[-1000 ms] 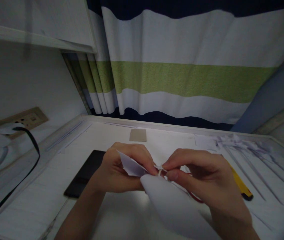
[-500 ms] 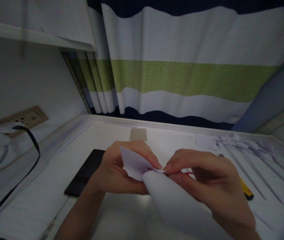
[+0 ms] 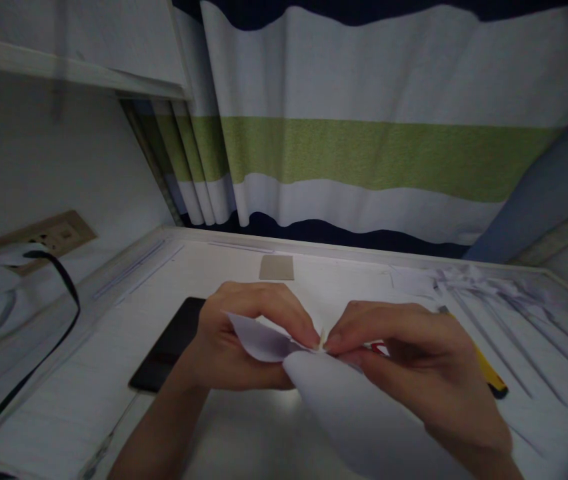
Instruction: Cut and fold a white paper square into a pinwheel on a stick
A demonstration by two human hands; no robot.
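My left hand (image 3: 237,333) and my right hand (image 3: 414,353) meet above a white desk (image 3: 89,400), both pinching a white sheet of paper (image 3: 344,407). The fingertips of both hands press together at one small folded point of the paper. One flap of it lies against my left palm; the larger curved part hangs toward me below my right hand. Something red (image 3: 377,347) shows under my right fingers; I cannot tell what it is.
A black phone (image 3: 169,347) lies flat left of my hands. A yellow utility knife (image 3: 489,373) lies to the right, with several paper strips and scraps (image 3: 489,293) behind it. A small brown card (image 3: 277,267), a wall socket with black cable (image 3: 59,267), and a striped curtain (image 3: 364,153) are around.
The flap in my left hand has dropped lower and flatter. Both hands' fingertips have drawn closer at the fold; the hands stay in the same place.
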